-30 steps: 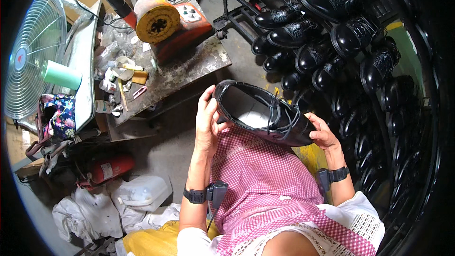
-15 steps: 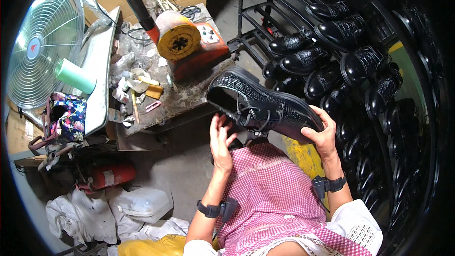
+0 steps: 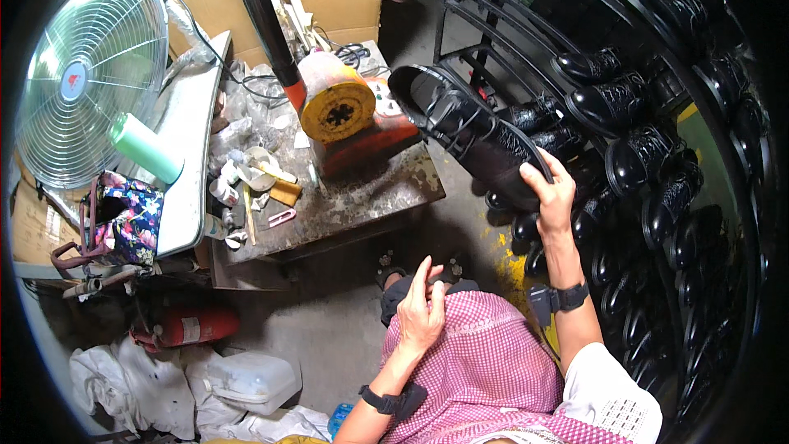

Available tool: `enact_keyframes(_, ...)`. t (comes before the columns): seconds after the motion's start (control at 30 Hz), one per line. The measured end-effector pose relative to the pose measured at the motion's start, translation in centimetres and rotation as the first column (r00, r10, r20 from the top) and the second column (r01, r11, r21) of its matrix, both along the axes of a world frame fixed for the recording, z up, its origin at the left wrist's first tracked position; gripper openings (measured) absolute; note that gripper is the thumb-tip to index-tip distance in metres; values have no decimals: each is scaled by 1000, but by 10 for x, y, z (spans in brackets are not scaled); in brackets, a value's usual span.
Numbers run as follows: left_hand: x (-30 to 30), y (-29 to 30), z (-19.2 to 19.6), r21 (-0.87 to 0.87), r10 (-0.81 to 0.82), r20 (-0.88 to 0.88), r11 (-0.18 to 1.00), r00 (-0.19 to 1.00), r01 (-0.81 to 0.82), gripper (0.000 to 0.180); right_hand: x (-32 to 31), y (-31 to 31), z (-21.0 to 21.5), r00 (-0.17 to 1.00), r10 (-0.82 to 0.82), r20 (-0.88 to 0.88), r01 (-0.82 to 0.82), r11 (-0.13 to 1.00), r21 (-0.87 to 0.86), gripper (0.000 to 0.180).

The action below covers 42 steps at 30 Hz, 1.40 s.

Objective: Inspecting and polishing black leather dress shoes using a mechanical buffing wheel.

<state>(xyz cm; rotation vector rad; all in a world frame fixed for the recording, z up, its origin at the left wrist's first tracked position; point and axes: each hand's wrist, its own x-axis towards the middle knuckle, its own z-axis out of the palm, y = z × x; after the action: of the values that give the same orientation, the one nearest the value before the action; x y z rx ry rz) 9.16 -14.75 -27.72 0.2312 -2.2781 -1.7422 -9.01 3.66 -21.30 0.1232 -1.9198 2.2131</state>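
A black lace-up shoe (image 3: 472, 127) is held out by its toe end in my right hand (image 3: 555, 193). The thumb lies on one side of the toe and the fingers wrap the other. The shoe's opening points up and left, with its laces in view. My left hand (image 3: 422, 312) holds nothing. Its fingers are apart and point upward, above the pink checked apron (image 3: 485, 345) on my lap.
Many similar black shoes (image 3: 604, 103) fill a black metal rack (image 3: 485, 29) at right. Ahead is a worn bench (image 3: 362, 205) with an orange-and-yellow machine (image 3: 339, 111) and loose tools. A fan (image 3: 90, 74), green cup (image 3: 146, 148) and floral bag (image 3: 127, 218) are at left.
My right hand has carried the shoe up and away, toward the rack. My left hand has come away from the shoe and dropped toward my lap. The view has shifted slightly.
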Motion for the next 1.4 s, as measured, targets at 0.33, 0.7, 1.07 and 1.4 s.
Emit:
enact_keyframes(0.33, 1, -2, -7, -10, -7, -36, 1000, 999, 6, 42, -90, -13, 11, 995, 35, 90, -21, 988, -153, 35)
enact_keyframes(0.7, 1, -4, -3, -1, 0, -17, 1000, 1000, 0, 40, -132, -46, 31, 999, 23, -24, -26, 992, -119, 38)
enact_keyframes(1.07, 2, -4, -3, 8, -6, -19, 1000, 1000, 6, 39, -124, -50, 35, 997, -2, -74, -1, 999, -42, 38)
enact_keyframes(1.4, 2, -4, -3, 11, -4, -10, 1000, 1000, 4, 35, -110, -67, 57, 869, -253, -425, 475, 668, 573, 60)
